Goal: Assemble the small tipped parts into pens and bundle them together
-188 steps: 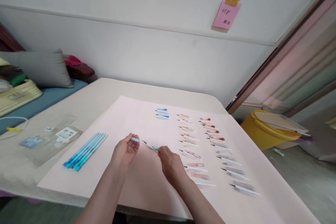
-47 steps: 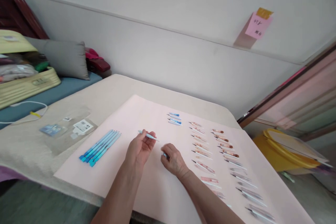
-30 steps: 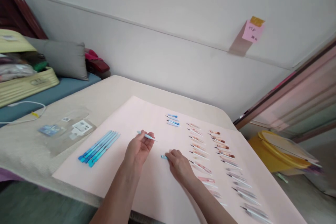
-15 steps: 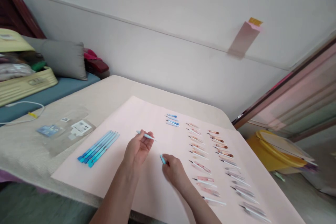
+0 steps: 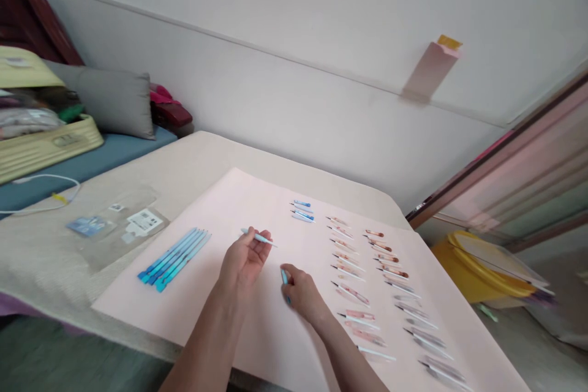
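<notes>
Palm up, my left hand pinches a light blue pen piece between thumb and fingers. A thin white end sticks out of it to the right. Lower and to the right, my right hand is closed around another light blue pen piece, partly hidden by the fingers. The two pieces are apart. Several blue pens lie side by side left of my hands. Beyond my right hand are separated blue pen parts.
Pink paper covers part of the cloth-topped table. Pen parts in pinkish, brown and grey lie in columns at the right. Clear packaging rests at the left. A yellow bin stands beside the table.
The piece in my right hand has turned more upright, and the fingers have shifted around it. My left hand holds its piece much as before. The view has moved slightly.
</notes>
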The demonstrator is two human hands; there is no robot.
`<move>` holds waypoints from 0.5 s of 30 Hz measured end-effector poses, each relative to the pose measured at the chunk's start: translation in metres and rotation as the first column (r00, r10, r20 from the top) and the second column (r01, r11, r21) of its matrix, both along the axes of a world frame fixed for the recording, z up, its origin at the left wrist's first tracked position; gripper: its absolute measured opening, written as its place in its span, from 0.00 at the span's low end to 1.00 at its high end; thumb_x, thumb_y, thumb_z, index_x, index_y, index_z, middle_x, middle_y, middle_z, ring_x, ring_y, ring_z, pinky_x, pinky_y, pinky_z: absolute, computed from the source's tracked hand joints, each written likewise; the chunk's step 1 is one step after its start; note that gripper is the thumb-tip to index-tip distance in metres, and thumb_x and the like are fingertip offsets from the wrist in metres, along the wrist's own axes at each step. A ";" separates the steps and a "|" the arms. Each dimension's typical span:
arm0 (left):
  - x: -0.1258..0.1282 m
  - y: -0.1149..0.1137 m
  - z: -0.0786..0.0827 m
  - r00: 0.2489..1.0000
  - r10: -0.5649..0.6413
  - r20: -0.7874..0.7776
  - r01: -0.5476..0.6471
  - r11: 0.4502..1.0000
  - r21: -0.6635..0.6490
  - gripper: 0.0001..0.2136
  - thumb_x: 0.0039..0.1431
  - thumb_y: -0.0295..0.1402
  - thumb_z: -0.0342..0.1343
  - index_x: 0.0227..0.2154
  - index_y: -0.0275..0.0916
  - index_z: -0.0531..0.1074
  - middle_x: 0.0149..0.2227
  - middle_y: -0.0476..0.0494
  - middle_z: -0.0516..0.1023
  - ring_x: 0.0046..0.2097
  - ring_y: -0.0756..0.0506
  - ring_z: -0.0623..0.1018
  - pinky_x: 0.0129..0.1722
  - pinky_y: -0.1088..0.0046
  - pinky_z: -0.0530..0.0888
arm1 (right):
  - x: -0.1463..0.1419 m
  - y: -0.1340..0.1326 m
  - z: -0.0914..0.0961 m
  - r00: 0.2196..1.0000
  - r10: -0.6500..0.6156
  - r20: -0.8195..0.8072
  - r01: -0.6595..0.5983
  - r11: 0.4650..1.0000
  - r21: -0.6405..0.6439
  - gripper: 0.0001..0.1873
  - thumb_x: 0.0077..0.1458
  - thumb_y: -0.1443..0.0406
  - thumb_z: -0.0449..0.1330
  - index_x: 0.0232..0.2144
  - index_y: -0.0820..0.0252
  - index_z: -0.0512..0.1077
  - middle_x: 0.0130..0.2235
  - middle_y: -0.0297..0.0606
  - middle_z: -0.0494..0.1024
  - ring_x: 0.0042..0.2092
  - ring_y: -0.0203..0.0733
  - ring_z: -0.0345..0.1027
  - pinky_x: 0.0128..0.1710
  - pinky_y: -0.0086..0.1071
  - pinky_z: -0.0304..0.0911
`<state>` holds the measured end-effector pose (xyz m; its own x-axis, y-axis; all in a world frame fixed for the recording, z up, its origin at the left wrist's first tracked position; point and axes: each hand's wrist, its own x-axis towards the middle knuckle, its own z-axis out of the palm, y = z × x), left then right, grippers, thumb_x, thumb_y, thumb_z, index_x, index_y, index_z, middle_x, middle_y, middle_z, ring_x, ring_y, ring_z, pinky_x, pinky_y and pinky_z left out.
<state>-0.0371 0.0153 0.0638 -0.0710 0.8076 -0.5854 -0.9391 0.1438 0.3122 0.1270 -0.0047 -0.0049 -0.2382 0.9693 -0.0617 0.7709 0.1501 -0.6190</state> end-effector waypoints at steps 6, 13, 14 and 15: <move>0.001 -0.001 0.002 1.000 0.001 0.005 -0.001 1.000 -0.004 0.03 0.55 0.23 0.53 0.27 0.33 0.65 0.27 0.42 0.74 0.29 0.48 0.78 0.28 0.73 0.78 | 0.003 -0.002 -0.005 0.988 -0.004 -0.153 0.003 1.000 -0.011 0.25 0.42 0.76 0.50 0.43 0.57 0.69 0.21 0.29 0.67 0.24 0.34 0.60 0.26 0.26 0.56; 0.007 -0.002 0.000 1.000 -0.026 -0.005 0.026 1.000 -0.001 0.04 0.55 0.24 0.54 0.27 0.33 0.65 0.27 0.42 0.74 0.29 0.48 0.78 0.27 0.73 0.78 | 0.020 -0.013 0.022 0.577 -0.286 -0.765 -0.052 0.922 -0.384 0.25 0.47 0.64 0.59 0.49 0.53 0.63 0.27 0.28 0.62 0.26 0.33 0.61 0.23 0.25 0.59; 0.009 -0.003 0.000 0.999 -0.033 -0.009 0.033 0.999 -0.001 0.04 0.55 0.24 0.54 0.27 0.34 0.65 0.27 0.42 0.74 0.29 0.48 0.78 0.27 0.73 0.78 | 0.024 -0.015 0.028 0.519 -0.314 -0.795 -0.072 0.911 -0.406 0.26 0.47 0.62 0.60 0.50 0.52 0.63 0.29 0.29 0.63 0.28 0.34 0.63 0.24 0.26 0.60; 0.012 -0.003 0.000 0.999 -0.042 -0.011 0.042 0.999 0.000 0.04 0.55 0.24 0.54 0.27 0.34 0.65 0.27 0.43 0.74 0.29 0.48 0.78 0.27 0.73 0.78 | 0.028 -0.018 0.033 0.472 -0.330 -0.818 -0.086 0.906 -0.415 0.27 0.46 0.61 0.62 0.50 0.50 0.63 0.30 0.30 0.64 0.30 0.35 0.64 0.25 0.26 0.61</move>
<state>-0.0251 0.0123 0.0636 -0.0440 0.8103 -0.5844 -0.9286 0.1825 0.3230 0.1551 -0.0227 0.0285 -0.2503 0.9399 -0.2322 -0.1922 -0.2833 -0.9396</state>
